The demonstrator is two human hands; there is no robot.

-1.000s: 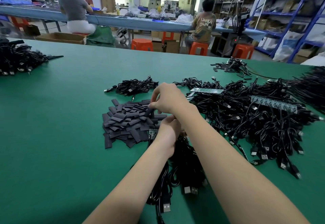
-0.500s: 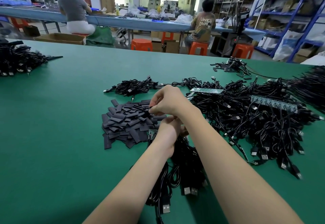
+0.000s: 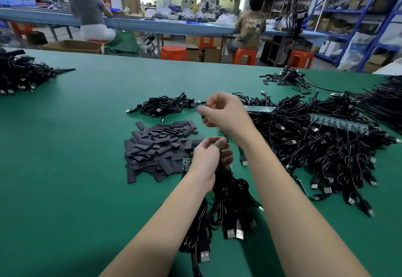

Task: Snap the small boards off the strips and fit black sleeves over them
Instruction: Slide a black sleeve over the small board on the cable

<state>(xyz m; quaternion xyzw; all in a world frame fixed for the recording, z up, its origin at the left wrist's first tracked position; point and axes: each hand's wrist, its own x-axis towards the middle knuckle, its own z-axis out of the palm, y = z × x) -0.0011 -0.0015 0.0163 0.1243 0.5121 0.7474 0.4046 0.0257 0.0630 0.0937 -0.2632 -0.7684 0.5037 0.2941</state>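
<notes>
While the left hand (image 3: 206, 159) grips the cable bundle (image 3: 226, 192), the right hand (image 3: 224, 113) pinches a black sleeve (image 3: 198, 104) above it, long axis level.

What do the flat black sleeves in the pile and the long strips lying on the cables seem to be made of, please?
Black sleeves: probably thin plastic tubing, matte; they lie flat and dull, without glare.
Strips: apparently printed circuit board, greenish with rows of small repeated marks, rigid and straight across the cables.
</notes>
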